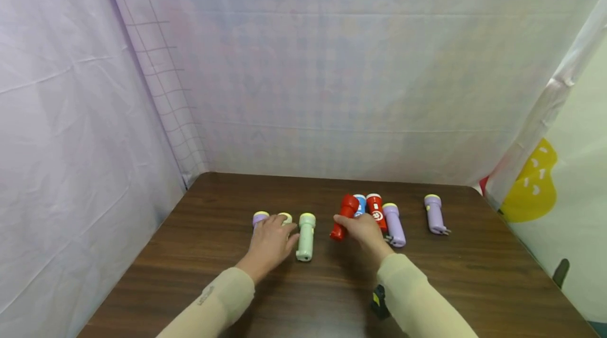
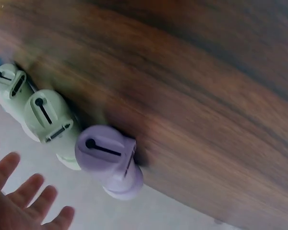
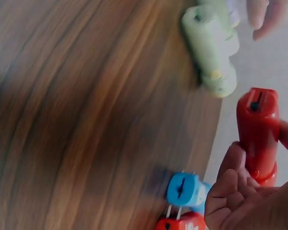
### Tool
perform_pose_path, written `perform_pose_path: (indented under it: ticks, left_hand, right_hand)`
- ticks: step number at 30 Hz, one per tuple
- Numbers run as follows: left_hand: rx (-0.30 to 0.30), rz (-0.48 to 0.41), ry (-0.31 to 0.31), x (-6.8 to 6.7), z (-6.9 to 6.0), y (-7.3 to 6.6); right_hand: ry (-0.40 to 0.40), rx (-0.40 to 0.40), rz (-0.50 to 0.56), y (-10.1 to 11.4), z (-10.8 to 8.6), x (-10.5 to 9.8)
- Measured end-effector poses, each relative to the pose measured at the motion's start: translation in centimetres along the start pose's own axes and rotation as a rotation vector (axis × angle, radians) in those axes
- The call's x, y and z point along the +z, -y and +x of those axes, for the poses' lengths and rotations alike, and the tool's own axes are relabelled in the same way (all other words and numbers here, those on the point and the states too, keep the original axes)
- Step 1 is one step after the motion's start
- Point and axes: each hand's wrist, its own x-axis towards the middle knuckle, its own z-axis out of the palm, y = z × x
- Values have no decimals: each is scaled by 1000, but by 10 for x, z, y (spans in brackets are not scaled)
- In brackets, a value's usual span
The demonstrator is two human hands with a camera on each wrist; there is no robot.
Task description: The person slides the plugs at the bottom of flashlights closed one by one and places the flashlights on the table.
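Red flashlight [image 3: 259, 129] | head end away, axis slanting rightward | right fingers [image 3: 233, 158] pinching it | left fingers [image 2: 31, 187] spread

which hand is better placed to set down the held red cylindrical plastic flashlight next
Right, most likely: the right hand holds that red flashlight, while the left hand is empty, beside a pale green cylindrical plastic flashlight.
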Motion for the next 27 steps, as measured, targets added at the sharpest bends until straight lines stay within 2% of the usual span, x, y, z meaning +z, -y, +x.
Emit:
perform_pose_path:
  ticks: [2, 5, 9, 18, 27]
  left_hand:
    - [-50, -6, 79, -1, -1, 3]
    - [-95, -21, 138, -2, -3, 7]
    - [-101, -26, 150, -3, -5, 11]
    - [-64, -8, 158, -5, -8, 14]
    - [-79, 12, 169, -7, -12, 17]
  right_hand:
    - [16, -30, -125, -2, -2, -2]
    - [49, -58, -245, -5, -4, -2]
    - [69, -66, -341, -6, -7, 1]
    - [38, -91, -422, -6, -6, 19]
    - [60, -105, -479, 0, -8, 32]
